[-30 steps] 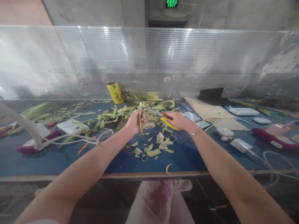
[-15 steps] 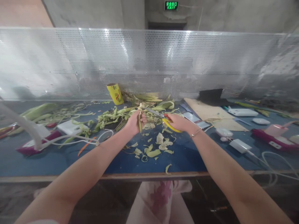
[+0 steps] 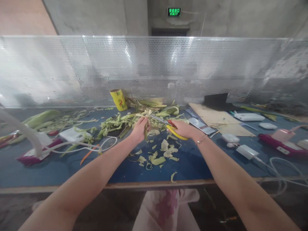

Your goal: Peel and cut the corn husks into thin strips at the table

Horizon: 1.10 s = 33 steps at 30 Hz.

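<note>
My left hand [image 3: 139,129] is closed around a thin green leaf strip [image 3: 145,132] that hangs down from its fingers. My right hand [image 3: 183,128] grips scissors [image 3: 168,125] with red and yellow handles; their metal blades point left toward the top of the strip, close to my left fingers. Below both hands, several short pale-green cut pieces [image 3: 158,154] lie scattered on the blue table [image 3: 190,160]. A heap of long green leaves [image 3: 125,119] lies just behind my hands.
A yellow roll [image 3: 118,99] stands by the perforated metal screen [image 3: 154,67]. Left: a white box [image 3: 71,134], white cables [image 3: 79,146], a magenta device [image 3: 31,154]. Right: a phone [image 3: 201,124], cardboard [image 3: 216,119], white chargers [image 3: 245,150], a pink device [image 3: 284,139].
The view has tilted down a little. The scissors' handles have closed together and the blades have drawn nearer my left hand. My left hand still grips the strip.
</note>
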Motion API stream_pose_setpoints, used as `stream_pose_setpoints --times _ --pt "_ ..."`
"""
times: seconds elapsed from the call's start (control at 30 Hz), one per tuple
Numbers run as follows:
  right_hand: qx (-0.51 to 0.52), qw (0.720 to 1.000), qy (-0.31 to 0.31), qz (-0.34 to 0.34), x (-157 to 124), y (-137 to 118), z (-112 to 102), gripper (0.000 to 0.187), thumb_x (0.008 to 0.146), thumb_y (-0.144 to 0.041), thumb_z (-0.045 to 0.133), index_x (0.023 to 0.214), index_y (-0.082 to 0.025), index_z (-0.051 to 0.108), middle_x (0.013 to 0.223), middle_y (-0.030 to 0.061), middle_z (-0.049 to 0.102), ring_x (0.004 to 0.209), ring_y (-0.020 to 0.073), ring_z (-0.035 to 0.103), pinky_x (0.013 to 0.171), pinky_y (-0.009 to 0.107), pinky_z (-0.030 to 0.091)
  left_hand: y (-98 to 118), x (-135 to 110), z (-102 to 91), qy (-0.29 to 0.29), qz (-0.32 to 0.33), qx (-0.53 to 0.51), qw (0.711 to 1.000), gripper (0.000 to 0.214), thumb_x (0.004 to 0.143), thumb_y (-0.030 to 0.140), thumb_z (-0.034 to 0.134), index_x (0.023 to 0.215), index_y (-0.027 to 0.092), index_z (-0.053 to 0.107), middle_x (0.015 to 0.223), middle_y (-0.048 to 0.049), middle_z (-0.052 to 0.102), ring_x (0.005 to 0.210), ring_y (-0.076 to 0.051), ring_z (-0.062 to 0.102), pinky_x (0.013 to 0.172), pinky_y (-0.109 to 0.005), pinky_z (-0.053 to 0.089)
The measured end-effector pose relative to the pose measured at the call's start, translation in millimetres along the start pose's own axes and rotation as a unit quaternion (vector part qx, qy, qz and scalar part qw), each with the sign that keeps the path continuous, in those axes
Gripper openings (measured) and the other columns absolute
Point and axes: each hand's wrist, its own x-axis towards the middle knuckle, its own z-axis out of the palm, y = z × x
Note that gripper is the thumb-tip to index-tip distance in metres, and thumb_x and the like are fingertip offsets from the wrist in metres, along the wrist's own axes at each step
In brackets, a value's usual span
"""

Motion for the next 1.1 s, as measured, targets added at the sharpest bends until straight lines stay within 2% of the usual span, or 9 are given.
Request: stream_pose_setpoints --times 0.13,0.53,0.77,1.1 --pt "0.010 1.000 0.004 -0.010 -0.9 -2.0 -2.1 0.034 0.086 -0.050 0.045 0.096 -0.018 0.056 0.089 0.0094 0.064 0.079 0.0200 0.058 0.070 0.029 0.041 -2.3 -0.1 -1.6 -0.026 0.038 0.040 0.998 0.022 0.079 0.024 0.057 0.063 0.017 0.042 0.053 0.0053 0.044 0.038 -0.004 0.035 0.041 -0.018 0.030" --pt "0.062 0.998 -0.020 -0.018 0.5 -3.1 -4.8 0.037 0.084 -0.052 0.044 0.082 -0.018 0.058 0.083 0.0059 0.065 0.069 0.0167 0.056 0.063 0.028 0.039 -3.0 1.1 -3.8 -0.042 0.039 0.054 0.997 0.025 0.078 0.024 0.058 0.060 0.016 0.043 0.051 0.0056 0.041 0.038 -0.003 0.030 0.041 -0.017 0.030" --pt "0.080 0.996 -0.026 -0.013 0.6 -1.2 -8.2 0.036 0.083 -0.050 0.047 0.085 -0.018 0.063 0.078 0.0056 0.064 0.068 0.0170 0.055 0.062 0.027 0.038 -4.8 3.5 -6.8 -0.048 0.054 0.072 0.995 0.025 0.078 0.025 0.059 0.059 0.016 0.044 0.049 0.0054 0.041 0.037 -0.003 0.029 0.040 -0.017 0.029" --pt "0.084 0.996 -0.028 -0.014 0.1 -0.1 -10.0 0.036 0.083 -0.049 0.046 0.082 -0.017 0.064 0.083 0.0069 0.065 0.072 0.0179 0.056 0.063 0.027 0.036 -5.3 4.8 -9.4 -0.053 0.050 0.096 0.993 0.026 0.077 0.028 0.060 0.059 0.016 0.044 0.051 0.0050 0.041 0.037 -0.003 0.031 0.040 -0.018 0.029"
